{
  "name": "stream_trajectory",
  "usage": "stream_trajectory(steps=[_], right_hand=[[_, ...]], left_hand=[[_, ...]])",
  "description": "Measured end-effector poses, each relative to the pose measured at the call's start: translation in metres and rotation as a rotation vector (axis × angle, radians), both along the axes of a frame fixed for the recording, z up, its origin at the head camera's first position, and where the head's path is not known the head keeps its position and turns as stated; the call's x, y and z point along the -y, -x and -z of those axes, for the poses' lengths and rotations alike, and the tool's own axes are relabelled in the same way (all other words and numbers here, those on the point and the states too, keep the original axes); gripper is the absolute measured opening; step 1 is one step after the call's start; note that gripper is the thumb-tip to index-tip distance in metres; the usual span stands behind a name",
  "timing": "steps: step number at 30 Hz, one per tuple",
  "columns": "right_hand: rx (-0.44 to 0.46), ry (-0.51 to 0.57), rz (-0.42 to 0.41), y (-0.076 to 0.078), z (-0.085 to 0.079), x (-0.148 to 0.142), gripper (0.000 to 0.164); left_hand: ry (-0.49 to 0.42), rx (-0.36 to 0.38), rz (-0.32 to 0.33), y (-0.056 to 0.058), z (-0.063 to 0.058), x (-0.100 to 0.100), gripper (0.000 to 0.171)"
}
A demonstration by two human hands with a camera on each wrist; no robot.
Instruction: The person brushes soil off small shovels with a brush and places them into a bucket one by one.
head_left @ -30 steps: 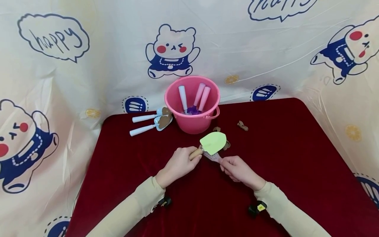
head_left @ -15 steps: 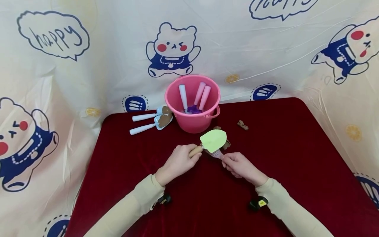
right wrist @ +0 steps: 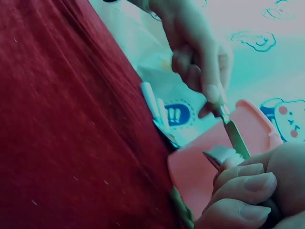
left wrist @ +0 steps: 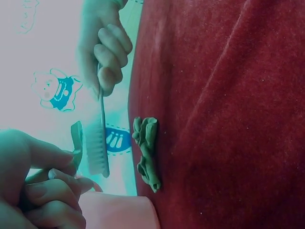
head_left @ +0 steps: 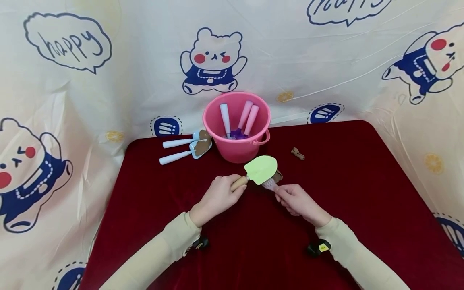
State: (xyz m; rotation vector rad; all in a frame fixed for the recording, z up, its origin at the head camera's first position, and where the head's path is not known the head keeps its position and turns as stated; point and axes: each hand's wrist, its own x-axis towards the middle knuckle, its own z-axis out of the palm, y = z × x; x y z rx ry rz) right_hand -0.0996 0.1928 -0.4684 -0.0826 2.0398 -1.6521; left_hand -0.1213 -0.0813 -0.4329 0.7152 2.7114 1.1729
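Note:
My left hand (head_left: 216, 198) grips the wooden handle of a small trowel (head_left: 260, 170) with a light green blade. The blade is raised above the red table, in front of the bucket. A pale pinkish brush (head_left: 270, 185) is in my right hand (head_left: 300, 204), held by its handle. Its bristles (left wrist: 93, 143) face the trowel, with the brush head low against the underside of the blade; whether they touch is hard to tell. Brown clay-like lumps (head_left: 278, 176) lie on the table, partly hidden behind the blade.
A pink bucket (head_left: 237, 154) stands at the back with several white and pink handles inside. Left of it lie two blue shovels (head_left: 200, 148) with brown material on their blades. Another small brown piece (head_left: 298, 153) rests to the right on the red tablecloth (head_left: 344, 181).
The brush and my right hand have shifted right and slightly forward, from the handle end of the trowel toward mid-blade. The trowel has risen slightly in view, still in my left hand.

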Motion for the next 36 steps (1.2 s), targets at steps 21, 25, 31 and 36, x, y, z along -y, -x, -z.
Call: stream_trajectory(steps=[21,25,31,36], right_hand=[[-0.036,-0.023,0.099,0.003,-0.002,-0.021,0.048],[-0.071,-0.028,0.120,0.005,-0.004,-0.029,0.048],[-0.092,-0.018,0.156,0.003,-0.004,-0.036,0.057],[-0.102,-0.028,0.165,0.000,0.000,-0.041,0.059]], left_hand=[[0.039,0.023,0.023,-0.002,0.004,0.000,0.012],[0.029,0.049,0.021,-0.002,-0.001,0.001,0.010],[0.040,0.035,-0.013,-0.006,-0.019,0.007,0.013],[0.008,-0.034,-0.032,-0.001,-0.055,0.022,0.022]])
